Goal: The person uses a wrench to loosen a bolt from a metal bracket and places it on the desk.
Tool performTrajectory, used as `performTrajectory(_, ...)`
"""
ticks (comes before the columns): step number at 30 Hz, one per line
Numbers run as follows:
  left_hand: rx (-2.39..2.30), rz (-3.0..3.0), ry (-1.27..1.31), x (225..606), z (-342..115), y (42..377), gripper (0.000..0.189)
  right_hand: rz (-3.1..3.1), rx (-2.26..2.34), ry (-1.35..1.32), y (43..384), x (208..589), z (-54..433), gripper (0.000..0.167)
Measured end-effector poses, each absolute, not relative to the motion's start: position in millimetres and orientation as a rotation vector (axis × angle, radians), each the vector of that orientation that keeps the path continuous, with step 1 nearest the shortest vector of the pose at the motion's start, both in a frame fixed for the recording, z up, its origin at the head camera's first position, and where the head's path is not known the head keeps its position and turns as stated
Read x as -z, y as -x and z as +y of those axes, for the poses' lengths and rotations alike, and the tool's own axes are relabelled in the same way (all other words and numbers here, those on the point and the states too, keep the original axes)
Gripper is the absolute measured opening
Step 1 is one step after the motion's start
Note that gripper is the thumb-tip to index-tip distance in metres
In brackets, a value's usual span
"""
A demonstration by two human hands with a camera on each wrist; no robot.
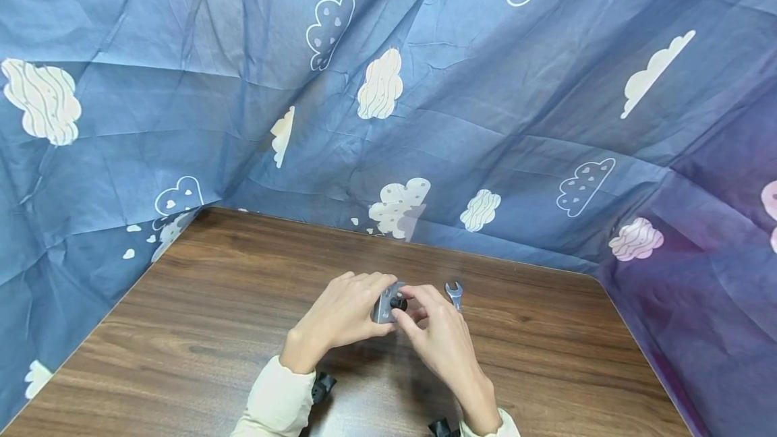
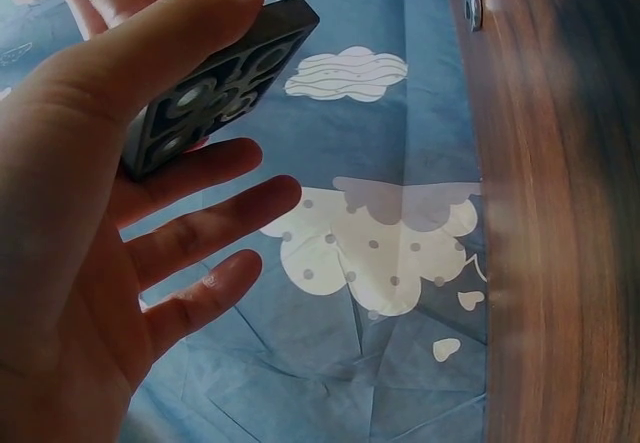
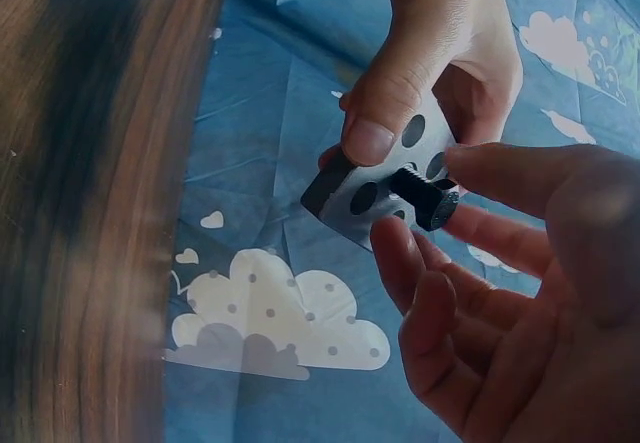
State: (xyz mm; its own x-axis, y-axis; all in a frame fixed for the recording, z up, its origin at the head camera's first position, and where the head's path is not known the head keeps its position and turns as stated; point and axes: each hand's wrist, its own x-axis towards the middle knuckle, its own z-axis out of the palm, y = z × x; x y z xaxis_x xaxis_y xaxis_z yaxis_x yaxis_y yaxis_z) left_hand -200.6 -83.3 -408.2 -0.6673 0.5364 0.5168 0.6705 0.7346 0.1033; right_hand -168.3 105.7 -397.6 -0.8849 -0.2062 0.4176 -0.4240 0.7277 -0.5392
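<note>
A flat grey metal block point(image 1: 385, 311) with several round holes is held up above the table by my left hand point(image 1: 347, 312). The left thumb presses one edge of the block point(image 2: 225, 88), and the fingers support it from the other side. A black hex-head bolt point(image 3: 428, 200) sticks out of one hole, its threaded shank partly showing. Around its head curl the thumb and fingers of my right hand point(image 1: 438, 332). How firmly they touch it is hard to tell. Behind the right hand, an open-end wrench point(image 1: 454, 294) lies on the table.
The brown wood-grain table point(image 1: 200, 315) reaches back to a blue cloth point(image 1: 485, 154) printed with clouds, which hangs behind it and along the sides. Black straps point(image 1: 323, 386) show near the wrists.
</note>
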Motion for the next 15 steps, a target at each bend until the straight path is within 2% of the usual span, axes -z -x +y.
performTrajectory(7,0.401,-2.487,0.916,407.5,-82.6,200.5,0.069,-2.630,-0.914,-0.410,170.4,397.3,105.8,0.018)
performTrajectory(15,0.399,-2.490,0.919,408.1,-82.2,200.7,0.070,-2.617,-0.878,-0.436,171.2,398.3,106.4,0.014)
